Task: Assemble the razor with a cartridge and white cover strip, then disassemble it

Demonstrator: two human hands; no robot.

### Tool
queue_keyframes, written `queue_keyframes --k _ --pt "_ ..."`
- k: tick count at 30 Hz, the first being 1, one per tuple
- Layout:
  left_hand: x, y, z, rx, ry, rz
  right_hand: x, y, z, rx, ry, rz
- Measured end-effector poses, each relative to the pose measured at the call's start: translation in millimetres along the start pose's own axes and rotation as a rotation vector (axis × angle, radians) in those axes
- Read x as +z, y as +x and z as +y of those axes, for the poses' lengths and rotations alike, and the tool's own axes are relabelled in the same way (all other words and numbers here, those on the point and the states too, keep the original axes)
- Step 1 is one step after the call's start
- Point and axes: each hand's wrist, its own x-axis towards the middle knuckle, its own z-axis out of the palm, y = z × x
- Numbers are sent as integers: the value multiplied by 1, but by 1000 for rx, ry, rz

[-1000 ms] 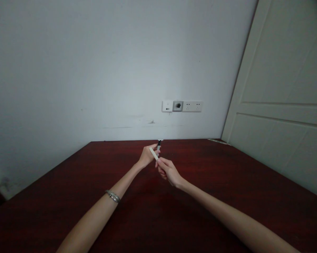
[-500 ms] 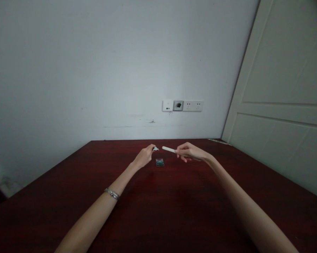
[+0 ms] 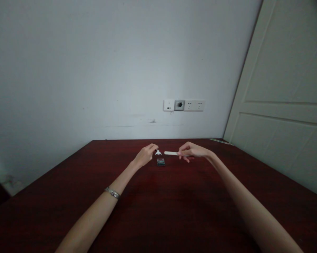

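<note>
My left hand is closed, pinching a small white forked piece at its fingertips, with the two prongs pointing down. My right hand grips a slim white stick with a rounded end, held about level and pointing left. A short gap separates the stick's tip from the forked piece. Just below them on the dark red table lies a small clear box with something green inside. Neither hand touches the box.
A pale wall rises behind the table, with a row of sockets and switches. To the right stands a white panelled door. A thin pale strip lies at the table's back right edge.
The forked piece in my left hand has turned prongs down and shows more fully. The stick in my right hand has gone from slanted to nearly level, its tip lower. The box stays put.
</note>
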Motion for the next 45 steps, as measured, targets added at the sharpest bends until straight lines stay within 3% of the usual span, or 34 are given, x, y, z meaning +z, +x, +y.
queue_keyframes --k 5,12,18,25,31,38,45 --pt "-2 2 4 19 -5 -7 11 9 -17 -51 -50 -35" --pt "-3 3 2 18 -37 82 -6 8 -2 -16 -97 -15" --pt "-5 5 5 13 -38 73 11 19 -14 -100 -107 18" --pt "-3 3 0 9 -74 121 -13 12 -5 -60 -146 27" --pt "-4 3 3 28 -66 96 10 22 -18 -115 -163 -11" --pt "-3 3 -1 10 -101 146 -8 12 -5 -54 -165 -10" --pt "-1 6 4 32 -40 99 7 22 -21 -117 -183 3"
